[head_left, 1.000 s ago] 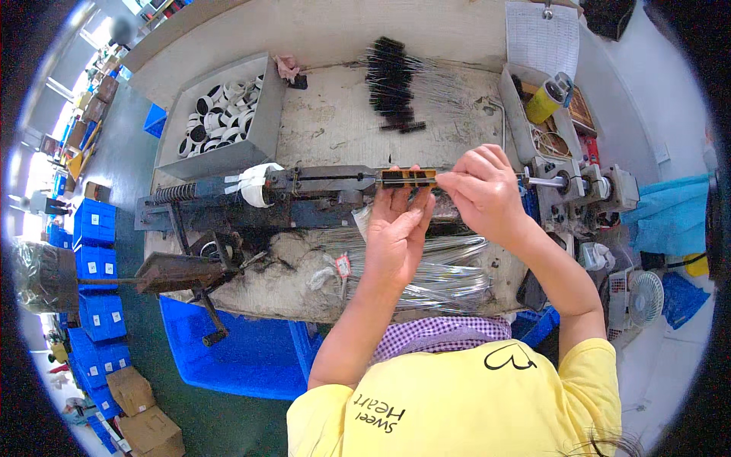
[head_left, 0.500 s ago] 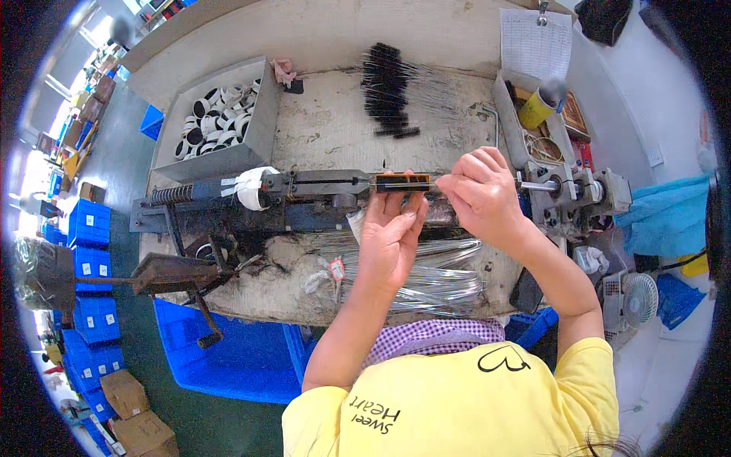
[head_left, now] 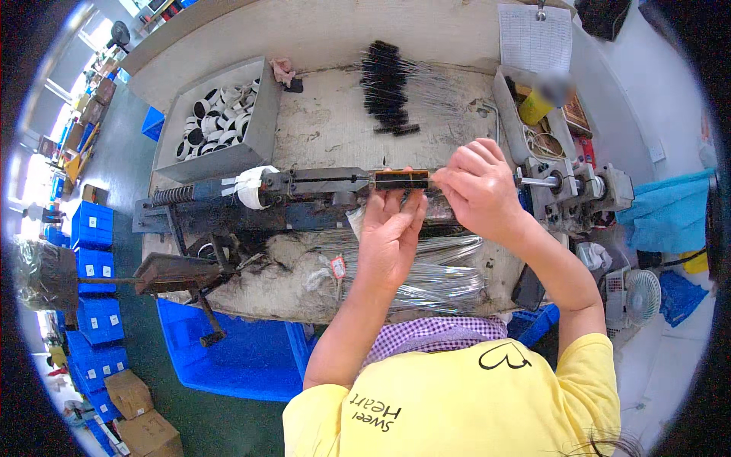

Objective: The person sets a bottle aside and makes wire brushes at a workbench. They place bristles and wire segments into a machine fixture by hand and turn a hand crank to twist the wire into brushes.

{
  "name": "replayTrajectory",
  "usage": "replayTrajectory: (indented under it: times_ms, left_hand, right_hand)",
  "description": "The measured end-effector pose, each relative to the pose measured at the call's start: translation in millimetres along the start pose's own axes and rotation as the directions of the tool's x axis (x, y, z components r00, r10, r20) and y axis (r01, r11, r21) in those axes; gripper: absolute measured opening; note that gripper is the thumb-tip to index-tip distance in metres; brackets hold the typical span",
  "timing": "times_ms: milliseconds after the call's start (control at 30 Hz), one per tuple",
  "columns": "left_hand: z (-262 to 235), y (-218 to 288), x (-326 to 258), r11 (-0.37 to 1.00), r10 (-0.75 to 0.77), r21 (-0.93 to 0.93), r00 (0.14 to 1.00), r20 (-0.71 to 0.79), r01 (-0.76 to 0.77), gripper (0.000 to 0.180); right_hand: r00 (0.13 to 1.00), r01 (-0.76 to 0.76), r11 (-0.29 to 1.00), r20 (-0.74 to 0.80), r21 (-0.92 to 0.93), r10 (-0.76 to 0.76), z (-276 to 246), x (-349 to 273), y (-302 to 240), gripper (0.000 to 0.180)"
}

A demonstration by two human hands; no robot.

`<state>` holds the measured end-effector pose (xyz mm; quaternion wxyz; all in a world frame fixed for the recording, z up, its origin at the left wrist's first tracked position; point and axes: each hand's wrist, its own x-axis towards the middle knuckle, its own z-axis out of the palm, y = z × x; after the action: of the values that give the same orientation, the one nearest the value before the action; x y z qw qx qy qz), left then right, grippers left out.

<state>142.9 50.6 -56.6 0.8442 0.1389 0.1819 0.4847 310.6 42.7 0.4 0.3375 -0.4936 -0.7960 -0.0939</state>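
Observation:
A narrow black trough with brown edges [head_left: 402, 180] sits at the middle of a long metal bench machine [head_left: 312, 183]. My left hand [head_left: 390, 232] is closed on it from the near side, its fingers passing beneath and the thumb in front. At the trough's right end, my right hand [head_left: 480, 186] is pinched shut on what looks like a thin metal wire, mostly hidden by the fingers. Right of that hand, a shiny shaft [head_left: 539, 182] runs into the machine's end block [head_left: 582, 190]. Below the trough lies a bundle of silver wires [head_left: 434, 274].
Black bristle brushes with wire stems [head_left: 384, 84] lie at the back. A grey box [head_left: 263, 114] of white rings stands back left; a tray [head_left: 506, 99] holds a yellow container at right. A crank [head_left: 205, 320] juts out above a blue bin [head_left: 236, 358]. A small fan [head_left: 641, 297] stands right.
The bright wire line seen across the trough earlier no longer shows clearly. My right hand has shifted slightly left and up; my left hand stays at the trough.

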Motion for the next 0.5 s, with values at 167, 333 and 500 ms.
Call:
replayTrajectory:
  times_ms: [167,333,500]
  left_hand:
    - [1.5,-0.1,0.3,0.999,0.039,-0.007,0.996,0.079,-0.039,0.067]
    - [1.8,1.2,0.6,1.0,0.014,0.012,0.999,0.036,-0.015,0.071]
    - [-4.5,0.9,-1.0,1.0,0.021,0.011,0.997,0.069,-0.022,0.07]
  right_hand:
    - [0.997,0.075,0.989,0.015,0.13,-0.077,-9.9,4.8,-4.6,0.007]
    - [0.999,-0.004,0.999,0.045,-0.036,0.006,-2.8,-0.7,-9.0,0.013]
    - [0.922,-0.385,0.867,0.175,0.315,0.345,-11.8,-8.8,9.3,0.032]
